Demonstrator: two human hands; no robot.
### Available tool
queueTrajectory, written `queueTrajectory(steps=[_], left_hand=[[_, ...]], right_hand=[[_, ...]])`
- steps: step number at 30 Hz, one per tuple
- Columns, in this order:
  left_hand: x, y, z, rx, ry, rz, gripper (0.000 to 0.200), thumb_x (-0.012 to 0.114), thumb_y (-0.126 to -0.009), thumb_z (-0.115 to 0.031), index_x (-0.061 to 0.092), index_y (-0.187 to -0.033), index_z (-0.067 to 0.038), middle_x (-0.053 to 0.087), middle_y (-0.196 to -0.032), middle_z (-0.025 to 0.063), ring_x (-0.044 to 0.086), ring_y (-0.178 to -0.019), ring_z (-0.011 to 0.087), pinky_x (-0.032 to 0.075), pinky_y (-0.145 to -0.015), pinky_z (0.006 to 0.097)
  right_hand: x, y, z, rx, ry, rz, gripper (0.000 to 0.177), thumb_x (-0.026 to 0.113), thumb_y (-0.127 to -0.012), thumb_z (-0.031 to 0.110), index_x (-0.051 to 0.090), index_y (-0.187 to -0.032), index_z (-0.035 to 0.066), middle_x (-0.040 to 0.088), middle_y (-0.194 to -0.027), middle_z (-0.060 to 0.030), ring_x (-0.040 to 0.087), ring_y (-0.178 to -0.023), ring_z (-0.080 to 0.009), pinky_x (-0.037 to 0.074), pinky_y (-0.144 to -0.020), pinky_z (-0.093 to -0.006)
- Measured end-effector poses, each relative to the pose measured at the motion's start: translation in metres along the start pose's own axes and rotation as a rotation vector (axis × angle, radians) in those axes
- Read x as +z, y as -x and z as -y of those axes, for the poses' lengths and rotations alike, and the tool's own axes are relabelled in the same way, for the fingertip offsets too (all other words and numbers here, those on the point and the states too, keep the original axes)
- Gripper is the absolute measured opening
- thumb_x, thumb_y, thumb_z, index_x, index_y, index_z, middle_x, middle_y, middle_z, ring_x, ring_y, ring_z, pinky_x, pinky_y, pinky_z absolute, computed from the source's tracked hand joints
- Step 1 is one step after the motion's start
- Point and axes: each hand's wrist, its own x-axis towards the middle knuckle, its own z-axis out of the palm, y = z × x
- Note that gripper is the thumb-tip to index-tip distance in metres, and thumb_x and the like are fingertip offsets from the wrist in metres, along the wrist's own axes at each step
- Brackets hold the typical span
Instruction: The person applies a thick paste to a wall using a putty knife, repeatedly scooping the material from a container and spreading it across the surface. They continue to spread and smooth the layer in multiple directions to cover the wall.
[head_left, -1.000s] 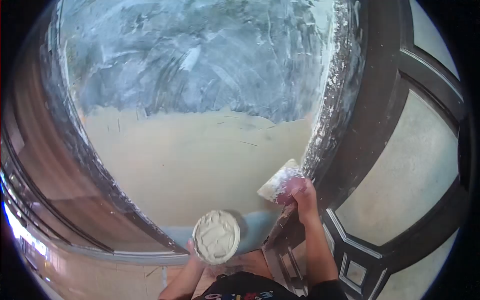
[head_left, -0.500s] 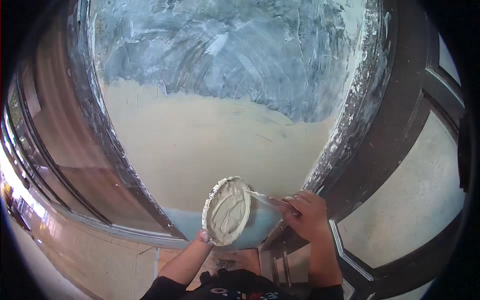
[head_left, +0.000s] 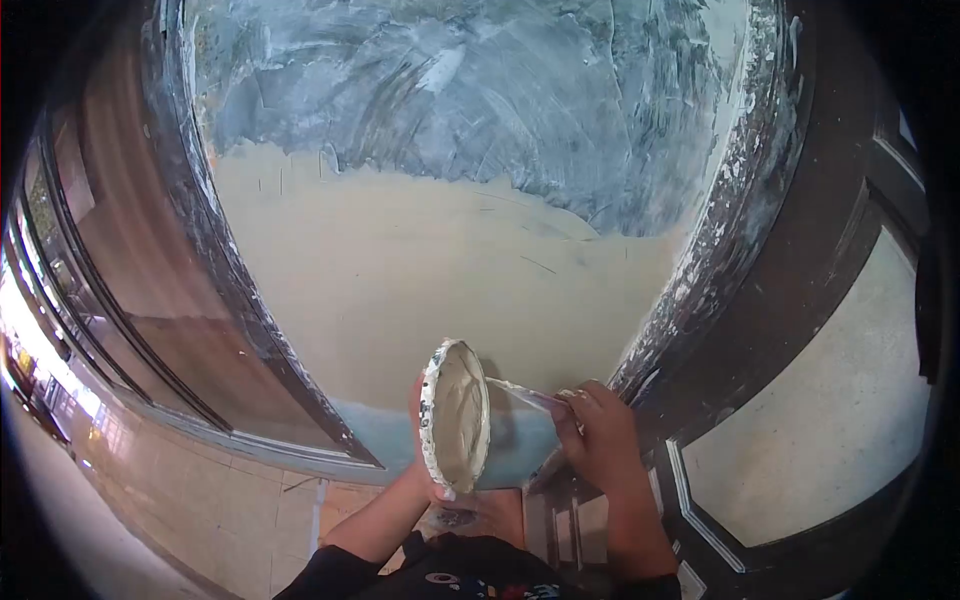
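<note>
- Two hands are seen, each closed on one thing.
- One round plate (head_left: 455, 415), loaded with pale putty, is gripped at its rim by the left hand (head_left: 428, 487) and is tilted nearly on edge, low before the panel.
- One putty knife (head_left: 520, 392) is clasped in the right hand (head_left: 598, 440); its blade tip is laid against the plate's putty.
- One wall panel (head_left: 430, 270) is coated beige below and blue-grey above, between two dark frames (head_left: 760, 230).

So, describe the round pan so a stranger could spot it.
Find the big wall panel, beige below, blue above. At its lower edge the left hand holds the pan on edge. It alone is round, unlike the flat putty knife in the right hand.
</note>
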Motion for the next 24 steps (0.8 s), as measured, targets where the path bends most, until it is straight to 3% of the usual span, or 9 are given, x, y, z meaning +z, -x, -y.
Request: queueTrajectory(steps=[6,9,11,15,17,20,24], left_hand=[[0.005,-0.003,-0.002,-0.105,0.159,-0.025,0.118,0.065,-0.061,-0.075,0.015,-0.15,-0.014,0.024,-0.152,0.0155,0.03,-0.138,0.0339,0.029,-0.112,0.0494],[0.006,-0.008,-0.005,-0.15,0.237,-0.034,0.12,0.063,-0.06,-0.076,0.015,-0.15,-0.014,0.023,-0.152,0.016,0.029,-0.138,0.0345,0.029,-0.112,0.0499],[0.006,-0.011,-0.009,-0.174,0.286,-0.044,0.121,0.063,-0.059,-0.078,0.015,-0.15,-0.014,0.023,-0.152,0.0163,0.029,-0.138,0.0348,0.028,-0.112,0.0503],[0.001,-0.015,-0.017,-0.222,0.382,-0.073,0.123,0.061,-0.057,-0.08,0.016,-0.15,-0.014,0.023,-0.152,0.017,0.029,-0.138,0.0356,0.028,-0.112,0.051],[-0.004,-0.014,-0.023,-0.245,0.428,-0.095,0.124,0.06,-0.057,-0.081,0.016,-0.15,-0.013,0.022,-0.152,0.0174,0.029,-0.138,0.0359,0.028,-0.113,0.0513],[-0.012,-0.015,-0.031,-0.274,0.496,-0.124,0.125,0.059,-0.055,-0.083,0.016,-0.15,-0.013,0.022,-0.152,0.0179,0.028,-0.138,0.0365,0.027,-0.113,0.0518],[-0.044,-0.001,-0.011,-0.236,0.597,-0.062,0.126,0.05,-0.055,-0.088,0.016,-0.15,-0.012,0.022,-0.152,0.0185,0.027,-0.138,0.0377,0.027,-0.112,0.0537]], right_hand=[[0.003,0.004,0.004,0.008,-0.031,0.021,0.014,0.061,-0.085,0.012,0.066,-0.096,0.007,0.064,-0.092,-0.0102,0.062,-0.081,-0.0295,0.051,-0.068,-0.0385],[0.003,0.005,-0.001,-0.052,-0.035,-0.093,0.014,0.063,-0.083,0.011,0.066,-0.096,0.007,0.065,-0.096,-0.01,0.062,-0.081,-0.0298,0.051,-0.069,-0.0387],[-0.002,0.003,-0.006,-0.214,-0.014,-0.186,0.017,0.064,-0.079,0.009,0.066,-0.096,0.008,0.066,-0.096,-0.0095,0.062,-0.079,-0.0304,0.051,-0.069,-0.0393],[-0.017,-0.008,0.003,-0.296,-0.015,-0.194,0.016,0.065,-0.076,0.008,0.066,-0.092,0.008,0.065,-0.091,-0.0085,0.061,-0.078,-0.0301,0.051,-0.068,-0.0401],[-0.023,-0.013,0.006,-0.154,-0.005,-0.141,0.013,0.065,-0.078,0.012,0.064,-0.091,0.008,0.064,-0.087,-0.0084,0.061,-0.076,-0.0307,0.05,-0.068,-0.0413],[-0.03,-0.037,0.028,-0.135,-0.068,0.027,0.012,0.063,-0.082,0.016,0.062,-0.087,0.005,0.063,-0.081,-0.0129,0.061,-0.071,-0.032,0.049,-0.064,-0.0388],[-0.007,-0.063,0.055,-0.101,-0.063,0.242,0.016,0.062,-0.083,0.02,0.063,-0.093,0.008,0.063,-0.085,-0.0105,0.062,-0.077,-0.0315,0.05,-0.067,-0.0389]])
